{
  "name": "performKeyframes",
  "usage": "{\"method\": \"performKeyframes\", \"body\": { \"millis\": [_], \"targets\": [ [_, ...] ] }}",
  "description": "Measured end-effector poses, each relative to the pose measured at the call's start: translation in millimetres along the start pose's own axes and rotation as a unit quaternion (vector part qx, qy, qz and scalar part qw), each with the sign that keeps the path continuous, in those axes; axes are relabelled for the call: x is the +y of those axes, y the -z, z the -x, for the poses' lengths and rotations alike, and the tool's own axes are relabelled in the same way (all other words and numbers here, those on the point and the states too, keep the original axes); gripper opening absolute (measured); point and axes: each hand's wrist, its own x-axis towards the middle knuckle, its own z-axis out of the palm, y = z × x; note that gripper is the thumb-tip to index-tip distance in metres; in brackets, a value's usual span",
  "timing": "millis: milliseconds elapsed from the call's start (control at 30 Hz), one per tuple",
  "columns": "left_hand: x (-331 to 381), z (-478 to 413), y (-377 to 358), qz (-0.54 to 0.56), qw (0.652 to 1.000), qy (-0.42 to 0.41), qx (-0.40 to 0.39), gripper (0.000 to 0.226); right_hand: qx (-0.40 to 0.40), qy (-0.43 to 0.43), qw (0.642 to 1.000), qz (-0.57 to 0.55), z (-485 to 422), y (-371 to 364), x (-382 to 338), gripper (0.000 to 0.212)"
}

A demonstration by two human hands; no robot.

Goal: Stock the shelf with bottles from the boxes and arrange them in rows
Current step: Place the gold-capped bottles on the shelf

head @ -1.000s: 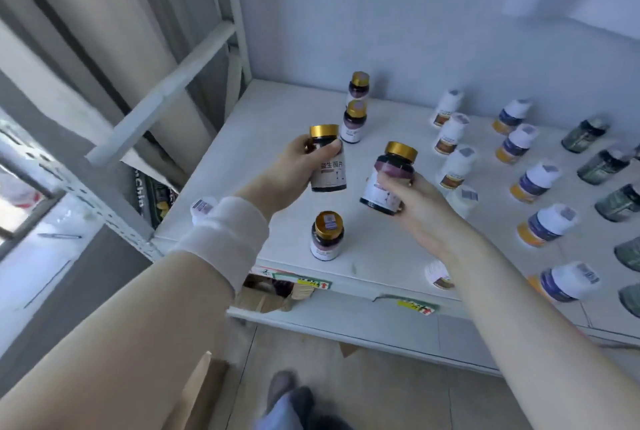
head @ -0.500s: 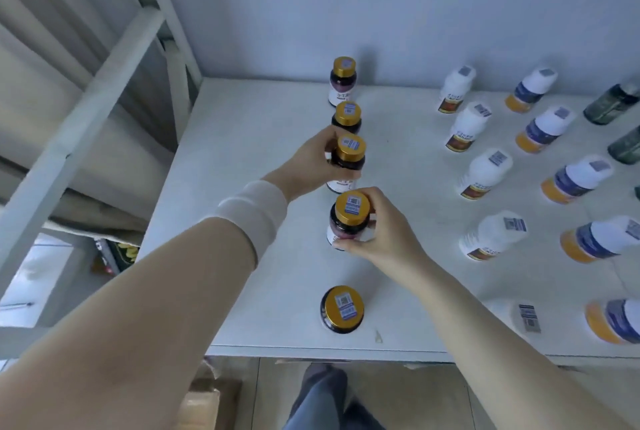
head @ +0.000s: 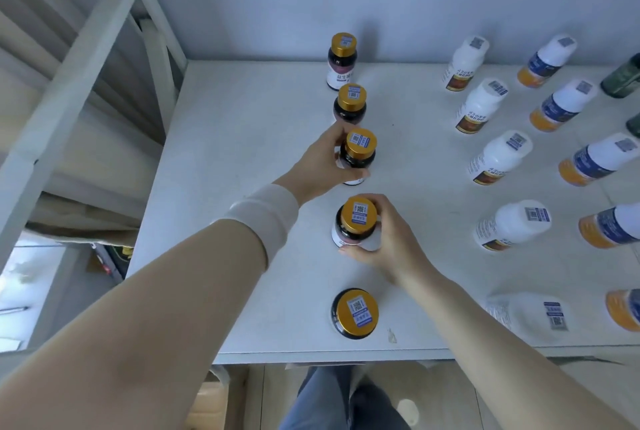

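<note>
Dark bottles with gold caps stand in one row running front to back on the white shelf (head: 242, 159). My left hand (head: 322, 162) grips the third gold-capped bottle (head: 358, 152), which stands on the shelf. My right hand (head: 384, 242) holds the fourth gold-capped bottle (head: 356, 223) from the right side, its base on the shelf. Behind them stand two more gold-capped bottles, the rear one (head: 342, 60) by the wall and the second one (head: 350, 104). A front gold-capped bottle (head: 356, 313) stands near the shelf edge.
To the right stand rows of white bottles (head: 498, 155) and of blue-and-orange labelled bottles (head: 599, 159), with dark green ones (head: 623, 77) at the far right. A white shelf frame (head: 86, 58) rises on the left. A cardboard box (head: 211, 402) sits below the shelf.
Both hands have lowered their bottles from the air onto the shelf, into the row between the rear pair and the front bottle. The view has tilted down over the shelf.
</note>
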Motion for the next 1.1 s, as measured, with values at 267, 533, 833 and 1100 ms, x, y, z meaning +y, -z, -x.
{"method": "performKeyframes", "body": {
  "millis": [267, 533, 833, 1100],
  "targets": [
    [8, 15, -4, -0.027, 0.999, 0.016, 0.01, 0.062, -0.012, -0.001, 1.0, 0.017, 0, 0, 1, 0.068],
    [53, 96, 39, -0.339, 0.934, 0.059, 0.094, 0.075, 0.027, 0.091, 0.982, 0.163, 28, 67, -32, 0.071],
    [91, 296, 64, -0.515, 0.795, 0.203, 0.246, 0.059, -0.043, 0.254, 0.93, 0.262, 63, 9, -150, 0.067],
    [11, 515, 66, -0.411, 0.747, 0.416, 0.316, 0.058, -0.232, 0.349, 0.849, 0.322, 179, -190, -202, 0.065]
  ]
}}
